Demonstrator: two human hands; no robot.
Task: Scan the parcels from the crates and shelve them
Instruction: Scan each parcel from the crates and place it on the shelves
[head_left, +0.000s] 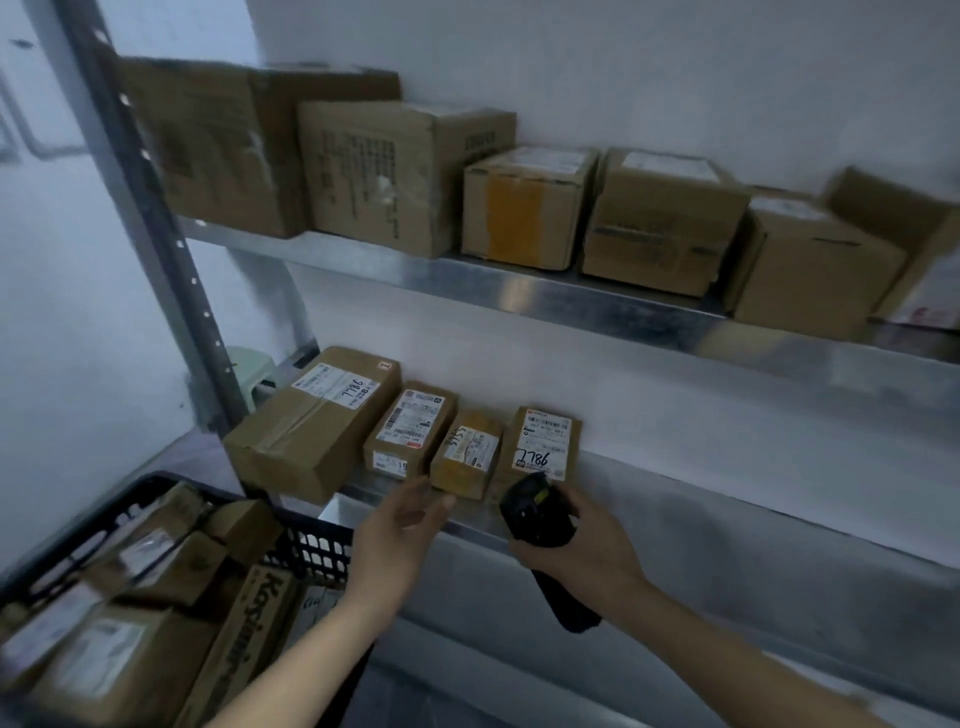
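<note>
Head view, shelving: a metal rack against a white wall; the lower shelf (675, 525) carries four parcels in a row at its left end, the upper shelf (519, 291) a line of larger cartons (660, 223).

Head view, shelved row: big parcel (311, 426) marked 7786, then a labelled parcel (410, 431), a small yellow-taped parcel (465, 454), and the rightmost parcel (543, 444), also marked 7786. Labels face up and out, likely so the numbers read from the aisle.

Head view, left hand (400, 530): fingers relaxed and spread, gripping nothing, hovering at the shelf edge just below the yellow-taped parcel. It appears to be letting go of the row or nudging it; which one cannot be told.

Head view, right hand (582, 545): wraps around the black scanner (540, 514), whose head points up toward the rightmost parcel's label, presumably to read it in place.

Head view, crate: a black crate (311, 545) at lower left holds more parcels (156, 561), unsorted and stacked at angles, within easy reach of the left hand.

Judgement: shelving is partway done; the crate is far from emptied.
</note>
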